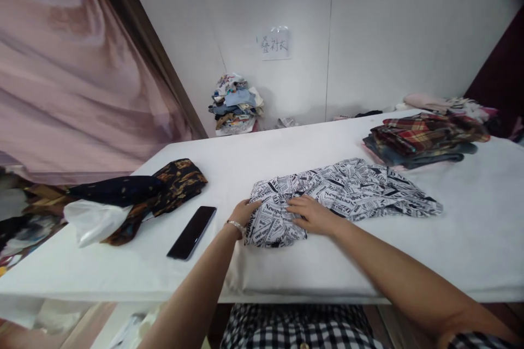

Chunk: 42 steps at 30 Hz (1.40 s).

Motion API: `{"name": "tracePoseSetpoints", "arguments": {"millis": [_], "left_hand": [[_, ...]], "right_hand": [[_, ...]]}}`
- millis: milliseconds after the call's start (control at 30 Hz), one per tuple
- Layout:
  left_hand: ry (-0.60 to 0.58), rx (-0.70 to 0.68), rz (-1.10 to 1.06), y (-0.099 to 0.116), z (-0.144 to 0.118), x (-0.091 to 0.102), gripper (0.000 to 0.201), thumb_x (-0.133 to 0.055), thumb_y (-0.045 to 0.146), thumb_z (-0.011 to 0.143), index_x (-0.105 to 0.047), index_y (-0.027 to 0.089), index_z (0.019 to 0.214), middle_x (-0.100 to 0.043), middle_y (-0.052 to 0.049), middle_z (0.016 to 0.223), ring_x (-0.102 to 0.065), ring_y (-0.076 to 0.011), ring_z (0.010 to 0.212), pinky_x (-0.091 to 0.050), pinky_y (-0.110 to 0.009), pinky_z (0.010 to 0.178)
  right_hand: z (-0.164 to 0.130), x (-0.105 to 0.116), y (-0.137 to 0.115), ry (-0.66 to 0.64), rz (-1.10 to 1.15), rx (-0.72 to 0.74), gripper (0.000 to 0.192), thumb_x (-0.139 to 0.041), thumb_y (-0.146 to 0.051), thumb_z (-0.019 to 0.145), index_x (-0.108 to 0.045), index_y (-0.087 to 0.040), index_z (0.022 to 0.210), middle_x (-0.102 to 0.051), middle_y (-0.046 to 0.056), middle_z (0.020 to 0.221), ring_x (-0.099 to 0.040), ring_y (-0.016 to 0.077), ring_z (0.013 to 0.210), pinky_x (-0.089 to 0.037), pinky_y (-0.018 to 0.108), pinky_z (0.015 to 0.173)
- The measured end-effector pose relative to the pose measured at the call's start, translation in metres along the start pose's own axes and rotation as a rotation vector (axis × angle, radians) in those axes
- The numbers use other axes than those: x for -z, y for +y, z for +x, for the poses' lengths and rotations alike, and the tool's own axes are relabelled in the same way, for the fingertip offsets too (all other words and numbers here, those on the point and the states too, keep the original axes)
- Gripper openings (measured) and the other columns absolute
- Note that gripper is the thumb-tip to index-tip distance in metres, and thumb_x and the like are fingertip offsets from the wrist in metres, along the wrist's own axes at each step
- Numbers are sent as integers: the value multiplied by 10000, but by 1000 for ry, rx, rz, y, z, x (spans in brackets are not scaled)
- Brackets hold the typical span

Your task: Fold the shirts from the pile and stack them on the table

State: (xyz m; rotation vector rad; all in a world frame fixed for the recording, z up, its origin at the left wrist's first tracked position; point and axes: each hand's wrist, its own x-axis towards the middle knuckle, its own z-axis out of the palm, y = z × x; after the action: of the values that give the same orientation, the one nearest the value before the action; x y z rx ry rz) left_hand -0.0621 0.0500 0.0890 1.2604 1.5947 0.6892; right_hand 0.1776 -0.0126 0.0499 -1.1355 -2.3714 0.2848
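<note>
White table [123, 267] spans the whole view, near edge toward the person, far edge against a white wall.

Newspaper-print shirt [352, 188]: white cloth covered in black headlines and text blocks, the word "Newspaper" legible in places. It lies flat but rumpled on the table, near the near edge and slightly right of centre, stretching from the hands out toward the right. Its left end is bunched and partly folded over on itself; the right end spreads thinner and tapers toward a point.

Stack of plaid clothes [426, 139]: red, dark and grey checks, folded, at the far right of the table, well apart from the shirt.

Dark patterned garment [164, 188]: navy and brown with gold motifs, crumpled at the left edge, partly hanging off. A white plastic bag [92, 221] rests against its near side.

Heap of mixed clothes [236, 103]: beyond the far edge, against the wall, below a paper sign [275, 43].

Black phone [191, 232]: face up, on the table between the dark garment and the shirt, just beside the left hand.

Left hand [243, 212]: fingers curled over the left border of the shirt, pinching the cloth; a bracelet shows at the wrist.

Right hand [311, 214]: open, palm down, fingers spread flat on the bunched left part of the shirt, pressing it onto the table. The two hands are near each other, not touching.
</note>
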Motion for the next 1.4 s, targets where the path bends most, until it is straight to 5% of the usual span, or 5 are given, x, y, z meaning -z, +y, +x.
{"name": "tracePoseSetpoints", "arguments": {"millis": [200, 567, 900, 1100, 1400], "left_hand": [[-37, -6, -181, 10, -10, 9, 300, -721, 290, 640, -638, 148, 892, -732, -55, 770, -689, -205, 706, -549, -310, 658], [226, 10, -123, 9, -25, 101, 336, -750, 293, 574, -653, 165, 870, -728, -42, 728, -677, -212, 654, -541, -315, 617], [-256, -300, -275, 89, -20, -23, 640, -665, 353, 781, -428, 150, 1340, -623, -168, 1203, -682, -175, 805, -567, -343, 728], [163, -479, 108, 32, -11, -30, 424, -575, 357, 832, -551, 168, 1210, -598, -138, 1249, -587, -240, 1114, -496, -405, 930], [142, -573, 402, -9, -9, -40, 624, -553, 458, 823, -431, 155, 1355, -392, -175, 1472, -330, -282, 1386, -274, -478, 1139]], "right_hand": [[1, 12, 1, 138, 76, 109, 270, -485, -252, 923, -631, -240, 1150, -669, 71, 1141, -588, 194, 1075, -415, 416, 978], [1, 14, 8, 228, 142, 53, 230, -472, -275, 933, -657, -255, 1069, -702, 60, 996, -621, 202, 995, -448, 425, 940], [-9, 26, 27, 426, 294, -262, 257, -498, -305, 885, -711, -231, 1008, -728, 56, 1007, -671, 205, 937, -526, 375, 837], [-9, 29, 35, 437, 240, -452, 269, -494, -343, 880, -712, -248, 1005, -734, 28, 994, -676, 220, 912, -520, 378, 836], [-10, 26, 23, 255, 77, -538, 472, -539, -435, 870, -541, -279, 1316, -688, 73, 1132, -648, 255, 1000, -500, 382, 844]]}}
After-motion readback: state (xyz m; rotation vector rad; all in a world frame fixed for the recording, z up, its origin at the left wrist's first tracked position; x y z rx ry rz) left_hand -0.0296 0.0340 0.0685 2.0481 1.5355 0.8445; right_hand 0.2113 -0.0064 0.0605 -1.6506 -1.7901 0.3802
